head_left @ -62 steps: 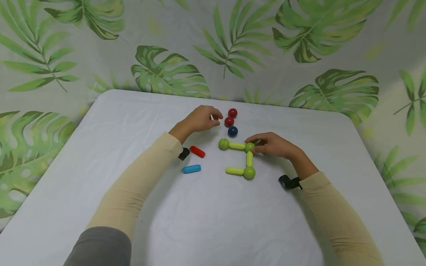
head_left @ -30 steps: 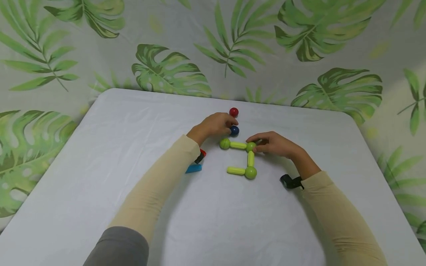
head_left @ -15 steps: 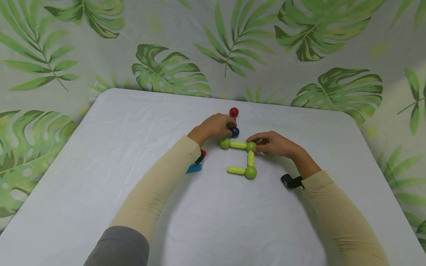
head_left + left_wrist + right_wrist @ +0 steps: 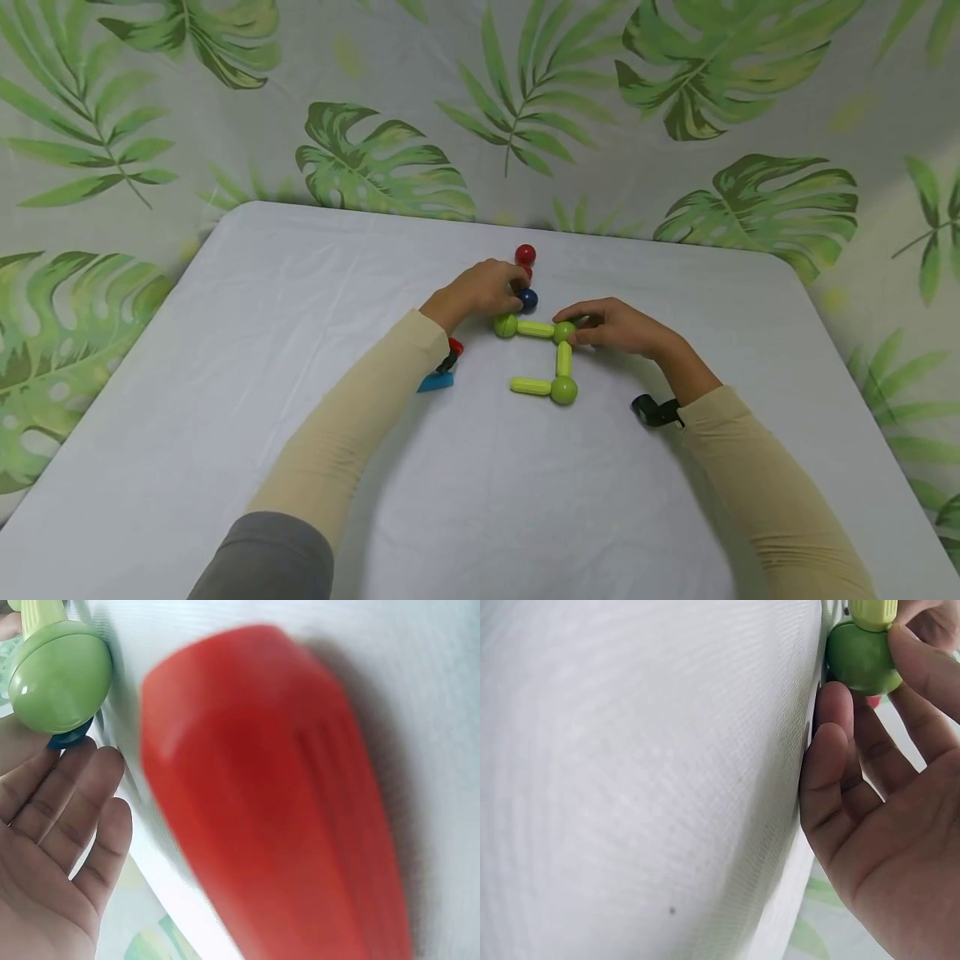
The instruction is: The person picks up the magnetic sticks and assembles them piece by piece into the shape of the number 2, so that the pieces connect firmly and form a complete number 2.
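Observation:
My left hand [image 4: 487,287] pinches a dark blue ball [image 4: 529,301] between thumb and fingers, just behind the left green ball [image 4: 506,326] of a three-sided frame. In the left wrist view the green ball [image 4: 64,675] mostly hides the blue ball [image 4: 72,736]. Green rods [image 4: 536,330] join the frame's balls. With its thumb and fingers, my right hand [image 4: 618,327] holds the frame's far right green ball [image 4: 564,332]; the right wrist view shows this grip on the ball [image 4: 862,660]. The near rod [image 4: 530,387] has a free left end.
Two red balls lie past the left hand, the farther red ball [image 4: 526,254] in full view, the nearer [image 4: 527,272] partly hidden. A red rod [image 4: 457,347] and a blue rod [image 4: 437,382] lie partly behind the left wrist on the white table [image 4: 525,500].
My left hand has come right from beside the balls and taken hold of the blue ball, which has shifted slightly nearer the green frame. My right hand stays on its green ball.

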Demonstrator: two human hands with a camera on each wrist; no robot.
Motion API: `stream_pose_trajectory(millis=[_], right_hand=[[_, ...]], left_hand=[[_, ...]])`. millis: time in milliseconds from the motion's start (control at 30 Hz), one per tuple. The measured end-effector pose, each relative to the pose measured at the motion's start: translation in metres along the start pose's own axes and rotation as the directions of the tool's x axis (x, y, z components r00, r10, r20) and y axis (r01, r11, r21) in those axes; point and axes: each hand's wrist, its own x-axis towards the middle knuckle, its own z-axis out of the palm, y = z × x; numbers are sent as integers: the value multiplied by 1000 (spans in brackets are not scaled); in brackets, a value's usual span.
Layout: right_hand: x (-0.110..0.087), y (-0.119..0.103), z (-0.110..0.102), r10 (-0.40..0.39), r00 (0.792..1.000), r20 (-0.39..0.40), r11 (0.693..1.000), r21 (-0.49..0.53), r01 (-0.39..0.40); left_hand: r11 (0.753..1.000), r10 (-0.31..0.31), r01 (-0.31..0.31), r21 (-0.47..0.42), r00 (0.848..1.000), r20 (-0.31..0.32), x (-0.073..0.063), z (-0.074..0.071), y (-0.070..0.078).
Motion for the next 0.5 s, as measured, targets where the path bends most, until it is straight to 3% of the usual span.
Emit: stream_pose_trajectory(millis=[500], right_hand=[[0,0,0,9,1000,5,1000,-6,-9]], left_hand=[[998,41,-40,-46,999,23,-1,2,-2]])
